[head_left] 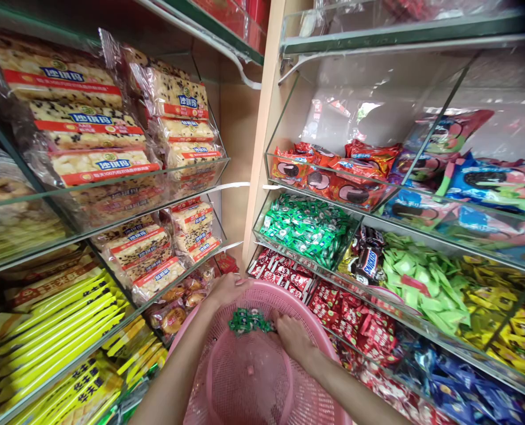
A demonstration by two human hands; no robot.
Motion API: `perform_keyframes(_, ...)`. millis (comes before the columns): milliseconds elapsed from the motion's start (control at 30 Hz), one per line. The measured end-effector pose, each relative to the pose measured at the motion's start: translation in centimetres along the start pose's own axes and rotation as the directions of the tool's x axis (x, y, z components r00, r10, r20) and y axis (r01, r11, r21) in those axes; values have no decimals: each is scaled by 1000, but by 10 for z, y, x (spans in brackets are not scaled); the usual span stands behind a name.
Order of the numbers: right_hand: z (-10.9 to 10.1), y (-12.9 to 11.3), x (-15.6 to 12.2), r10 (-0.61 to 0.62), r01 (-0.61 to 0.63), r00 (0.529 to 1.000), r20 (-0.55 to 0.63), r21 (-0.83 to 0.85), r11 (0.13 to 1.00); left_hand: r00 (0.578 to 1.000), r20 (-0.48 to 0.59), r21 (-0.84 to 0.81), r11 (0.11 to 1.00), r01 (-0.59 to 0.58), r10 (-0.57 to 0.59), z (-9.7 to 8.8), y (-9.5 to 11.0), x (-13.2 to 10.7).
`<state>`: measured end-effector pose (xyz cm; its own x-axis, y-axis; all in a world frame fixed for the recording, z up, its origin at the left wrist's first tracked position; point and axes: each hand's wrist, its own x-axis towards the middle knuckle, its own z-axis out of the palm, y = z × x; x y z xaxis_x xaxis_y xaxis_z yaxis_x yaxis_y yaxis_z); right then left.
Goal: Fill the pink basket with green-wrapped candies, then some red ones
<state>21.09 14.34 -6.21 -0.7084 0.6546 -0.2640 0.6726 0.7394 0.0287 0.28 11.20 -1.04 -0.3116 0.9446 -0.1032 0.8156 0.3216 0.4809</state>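
Note:
A pink mesh plastic basket [213, 348] is in front of me at the lower middle. My left hand [229, 290] is closed over its far left rim. Inside the basket, my right hand [294, 335] has its fingers curled at the right end of a small heap of green-wrapped candies [248, 320]. Its fingertips touch the heap and are partly hidden by the hand. The basket's round base shows through the mesh with nothing lying on it.
Behind the basket, a glass-fronted bin of green-wrapped candies [307, 227] sits on the right shelves. Red-wrapped sweets [355, 319] lie below it. Packaged sachima bars [107, 159] and yellow wafer packs [63, 330] fill the left shelves. A wooden post [260, 118] divides both sides.

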Motion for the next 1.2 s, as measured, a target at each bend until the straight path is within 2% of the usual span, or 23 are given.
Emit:
perform_keyframes(100,2,2,2,-17,17,1000,2,42,999,1000,3,3,1000,6,-7,0,0,1)
perform_keyframes(367,4,4,13,-15,25,997,-79,118,993,1000,-1,7,1000,11,-11,-4,0,0)
perform_keyframes(733,4,1,12,-16,23,997,-70,98,995,999,-6,13,999,51,-51,0,-8,3)
perform_keyframes(933,0,-1,7,21,-21,1000,-1,42,999,999,3,6,999,37,-37,1,-4,6)
perform_keyframes(1200,5,2,6,-10,11,1000,-20,16,1000,999,19,-46,998,47,-46,2,0,6)
